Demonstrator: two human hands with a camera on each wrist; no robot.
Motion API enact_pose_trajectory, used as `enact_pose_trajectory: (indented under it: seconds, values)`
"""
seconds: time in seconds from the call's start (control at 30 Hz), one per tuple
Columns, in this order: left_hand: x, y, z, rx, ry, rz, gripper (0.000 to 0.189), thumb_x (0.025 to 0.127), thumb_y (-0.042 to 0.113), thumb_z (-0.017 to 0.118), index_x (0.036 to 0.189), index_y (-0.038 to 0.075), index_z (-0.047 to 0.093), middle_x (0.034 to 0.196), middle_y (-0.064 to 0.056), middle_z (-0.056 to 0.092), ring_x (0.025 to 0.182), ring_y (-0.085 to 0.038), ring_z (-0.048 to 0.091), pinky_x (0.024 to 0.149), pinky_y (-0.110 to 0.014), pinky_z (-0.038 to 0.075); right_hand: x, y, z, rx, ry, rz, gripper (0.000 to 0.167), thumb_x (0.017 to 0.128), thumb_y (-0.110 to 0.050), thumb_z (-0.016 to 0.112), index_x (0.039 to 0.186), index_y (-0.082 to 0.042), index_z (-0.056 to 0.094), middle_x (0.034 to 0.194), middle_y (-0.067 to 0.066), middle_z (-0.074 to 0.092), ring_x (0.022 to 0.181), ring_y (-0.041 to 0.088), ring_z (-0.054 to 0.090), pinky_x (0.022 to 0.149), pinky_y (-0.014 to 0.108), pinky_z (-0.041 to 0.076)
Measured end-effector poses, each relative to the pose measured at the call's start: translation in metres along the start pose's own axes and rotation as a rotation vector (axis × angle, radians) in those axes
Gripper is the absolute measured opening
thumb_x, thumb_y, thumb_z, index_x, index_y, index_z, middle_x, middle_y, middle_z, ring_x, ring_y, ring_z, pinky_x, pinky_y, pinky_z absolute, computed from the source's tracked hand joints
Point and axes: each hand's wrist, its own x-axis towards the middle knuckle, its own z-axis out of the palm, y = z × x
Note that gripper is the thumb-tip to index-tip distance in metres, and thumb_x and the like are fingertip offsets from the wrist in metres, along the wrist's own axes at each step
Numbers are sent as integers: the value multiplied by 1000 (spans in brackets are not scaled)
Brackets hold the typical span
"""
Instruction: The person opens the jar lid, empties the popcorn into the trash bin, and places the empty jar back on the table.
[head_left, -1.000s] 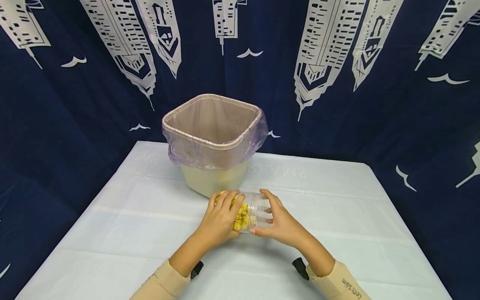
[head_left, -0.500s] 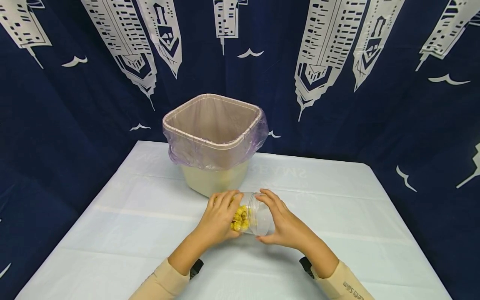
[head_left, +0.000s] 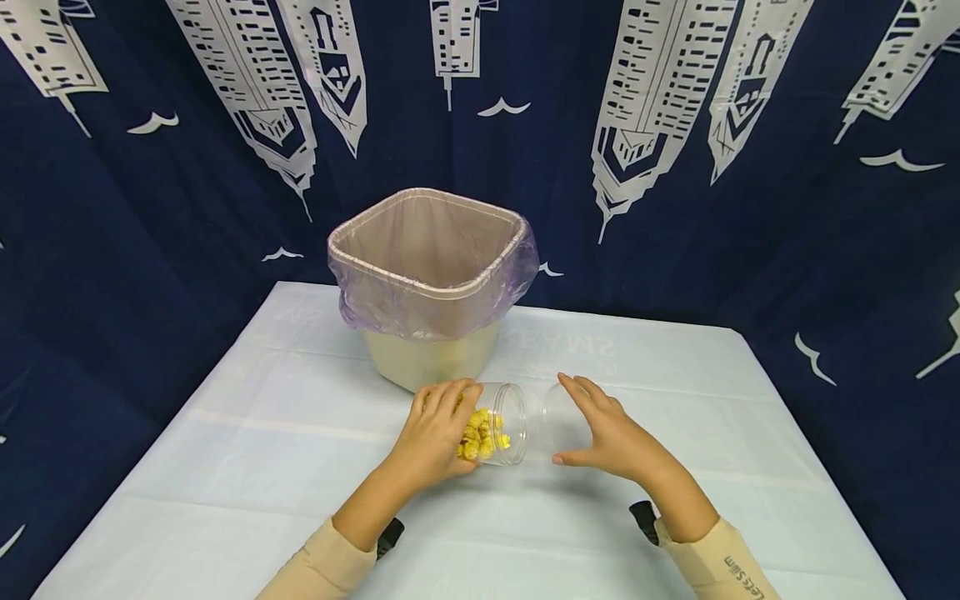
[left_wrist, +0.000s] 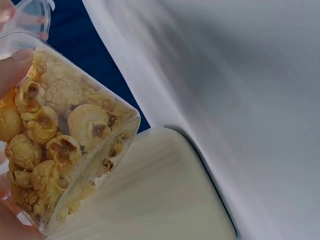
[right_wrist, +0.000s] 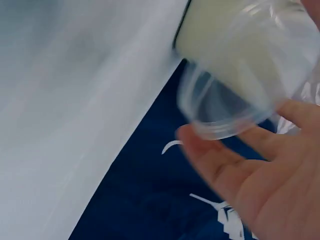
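My left hand (head_left: 429, 435) grips a clear plastic jar (head_left: 512, 427) round its side. The jar lies sideways, its uncovered mouth facing right. Yellow popcorn (left_wrist: 62, 150) fills part of it, seen close up through the wall in the left wrist view. Spread fingers and thumb of my right hand (head_left: 626, 442) hold a clear, deep plastic lid (right_wrist: 220, 125) by its rim. In the head view the lid is faint, with a gap between it and the jar's mouth. Whether the jar touches the table cannot be told.
A cream bin (head_left: 431, 358) lined with a thin purple-tinted bag (head_left: 420, 312) stands just behind the jar. A white cloth covers the table (head_left: 675, 392). Behind it hangs a dark blue curtain (head_left: 465, 150) with white building prints.
The right hand has pulled the lid off the jar's mouth and moved it to the right. My left hand with the jar has stayed nearly in place.
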Motion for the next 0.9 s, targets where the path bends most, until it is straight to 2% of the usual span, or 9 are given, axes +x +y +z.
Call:
enact_pose_trajectory:
  seconds: [0.23, 0.43, 0.53, 0.67, 0.9]
  values:
    - [-1, 0, -1, -18, 13, -4, 103, 47, 42, 86, 128, 4, 35, 126, -15, 42, 113, -30, 39, 92, -48, 29, -4, 15, 9, -108, -171, 209, 102, 61, -46, 78, 142, -13, 26, 138, 25, 26, 110, 48, 36, 73, 60, 41]
    - [-1, 0, -1, -14, 12, -4, 104, 46, 43, 85, 128, 4, 35, 126, -15, 41, 113, -31, 39, 92, -47, 30, -6, 23, 25, -154, -254, 327, 102, 58, -45, 79, 139, -8, 31, 135, 28, 29, 110, 55, 34, 76, 64, 37]
    - [-1, 0, -1, -14, 11, -6, 104, 46, 44, 85, 128, 4, 35, 126, -15, 41, 113, -31, 39, 92, -48, 30, -7, 26, 32, -143, -265, 348, 103, 57, -47, 79, 139, -7, 32, 135, 30, 28, 112, 59, 28, 79, 67, 33]
    - [-2, 0, 0, -14, 8, -11, 104, 46, 44, 85, 129, 5, 35, 127, -15, 41, 113, -31, 39, 92, -47, 30, -8, 28, 37, -146, -263, 339, 103, 56, -48, 79, 138, -4, 32, 134, 31, 29, 111, 60, 28, 78, 67, 33]
    - [-3, -1, 2, -4, 3, -17, 104, 46, 44, 86, 129, 4, 36, 126, -14, 41, 113, -30, 39, 92, -47, 29, -6, 28, 36, -140, -277, 322, 109, 55, -55, 76, 139, -3, 28, 136, 34, 22, 112, 62, 26, 77, 69, 33]
